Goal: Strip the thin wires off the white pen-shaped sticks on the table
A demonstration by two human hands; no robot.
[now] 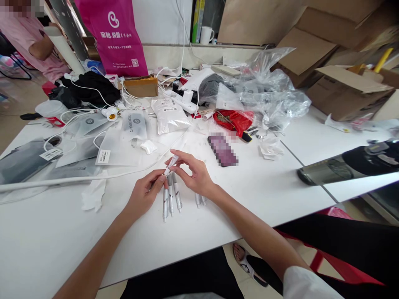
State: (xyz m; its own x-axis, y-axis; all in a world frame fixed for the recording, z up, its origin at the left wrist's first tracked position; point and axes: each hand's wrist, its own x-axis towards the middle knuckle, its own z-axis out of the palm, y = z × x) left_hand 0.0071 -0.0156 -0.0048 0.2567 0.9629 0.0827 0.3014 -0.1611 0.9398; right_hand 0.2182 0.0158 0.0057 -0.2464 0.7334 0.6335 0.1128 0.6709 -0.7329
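The left hand (146, 194) was curled, fingertips pinching the top end of the pens (171, 198) lying side by side on the white table (264, 187). The right hand (192, 173), partly open, gripped a small wrapped piece (171, 164) between thumb and forefinger, directly above the pens. More pens (200, 200) lay just right of them, under the right wrist.

Three white pens (171, 199) lie side by side — a fourth pen (171, 164) held tilted above.
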